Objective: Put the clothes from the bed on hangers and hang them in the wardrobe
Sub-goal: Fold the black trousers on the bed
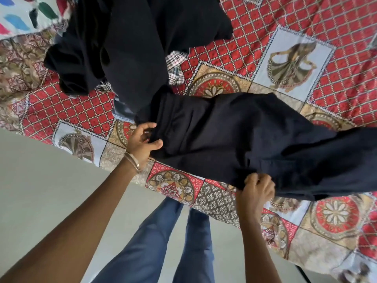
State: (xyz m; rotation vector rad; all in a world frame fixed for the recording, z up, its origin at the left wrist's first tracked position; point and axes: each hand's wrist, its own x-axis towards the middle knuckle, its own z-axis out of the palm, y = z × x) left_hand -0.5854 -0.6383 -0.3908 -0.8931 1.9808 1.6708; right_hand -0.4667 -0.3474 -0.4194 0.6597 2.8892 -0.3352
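Blue-trousered legs [163, 242] are seen nearest, below both forearms. The dark garment [234, 139] is held along its near edge on the patterned bedspread [295, 231]: it is pinched by the left hand [142, 142] and clutched by the right hand [258, 189]. From both grips its long axis runs rightward, beyond the right hand. No hanger is visible; no writing is legible.
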